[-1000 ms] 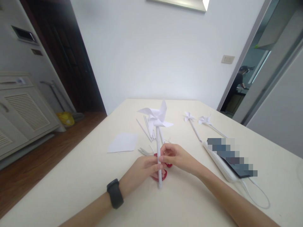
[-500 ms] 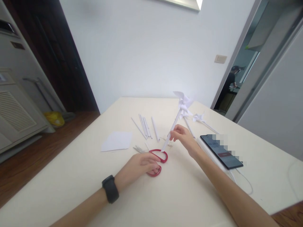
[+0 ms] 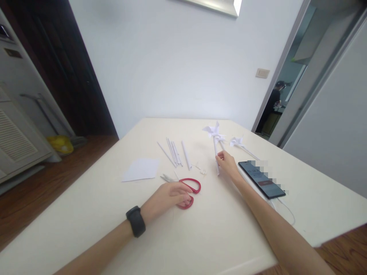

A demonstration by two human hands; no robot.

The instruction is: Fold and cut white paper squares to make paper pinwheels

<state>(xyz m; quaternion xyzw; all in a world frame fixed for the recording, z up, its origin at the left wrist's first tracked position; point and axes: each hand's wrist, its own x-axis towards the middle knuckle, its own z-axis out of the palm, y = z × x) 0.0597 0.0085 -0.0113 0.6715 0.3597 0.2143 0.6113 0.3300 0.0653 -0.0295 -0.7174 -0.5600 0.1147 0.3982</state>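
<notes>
My right hand pinches the stick of a white paper pinwheel, its blades at the upper end. It leans beside a second pinwheel, partly hidden behind it. Farther right lies a third pinwheel. My left hand, with a black watch on the wrist, rests over the red-handled scissors. Its fingers are loosely bent and apart, touching the handles without a visible grip. The scissor blades point left. Small white scraps lie between my hands.
Several rolled paper sticks and a sheet of white paper lie on the table. A phone with a cable sits right of my right forearm. Through the doorway a person is at work.
My right hand has moved the pinwheel to the right and lowered it, away from the scissors, near the other pinwheels. My left hand stays at the scissors.
</notes>
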